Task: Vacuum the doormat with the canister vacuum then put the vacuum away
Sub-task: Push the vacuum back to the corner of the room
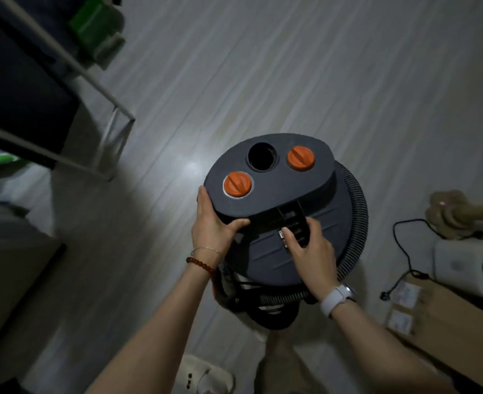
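matt dark plastic vacuum (pixel 274 194), ribbed hose (pixel 358 211), glossy pale wood-look floor (pixel 291 66)

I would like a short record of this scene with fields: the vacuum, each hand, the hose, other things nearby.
vacuum: dark canister vacuum on the floor, two orange caps on top
left hand: left hand grips the top housing's edge
right hand: right hand fingers on the black handle
hose: ribbed hose wrapped around the body
nearby: cardboard box, black cord
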The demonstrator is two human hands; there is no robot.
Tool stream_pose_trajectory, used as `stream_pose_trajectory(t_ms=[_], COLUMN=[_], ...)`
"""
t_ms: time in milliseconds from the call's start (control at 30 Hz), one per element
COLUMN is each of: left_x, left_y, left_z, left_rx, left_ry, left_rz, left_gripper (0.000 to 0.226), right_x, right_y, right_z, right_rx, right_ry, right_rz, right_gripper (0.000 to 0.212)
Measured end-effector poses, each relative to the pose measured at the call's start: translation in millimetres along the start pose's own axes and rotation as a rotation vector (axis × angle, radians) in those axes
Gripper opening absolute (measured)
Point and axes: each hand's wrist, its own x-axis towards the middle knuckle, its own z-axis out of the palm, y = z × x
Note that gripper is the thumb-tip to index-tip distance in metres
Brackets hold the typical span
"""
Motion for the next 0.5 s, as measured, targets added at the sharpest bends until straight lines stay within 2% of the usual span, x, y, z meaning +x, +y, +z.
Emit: stream_pose_trajectory(t_ms=[267,500], left_x=[82,172], left_y=[103,171], left_z=[90,120], left_rx=[0.148,0.227], left_ry=[-0.228,-0.416], left_rz=[0.221,0.376], left_gripper=[0.089,0.087], right_x=[79,148], right_y=[31,10], right_z=[-62,-70], right_rx=[0.155,0.183], right_ry=[0.226,0.380], right_rz=[0.222,0.324], right_gripper=[0.049,0.055])
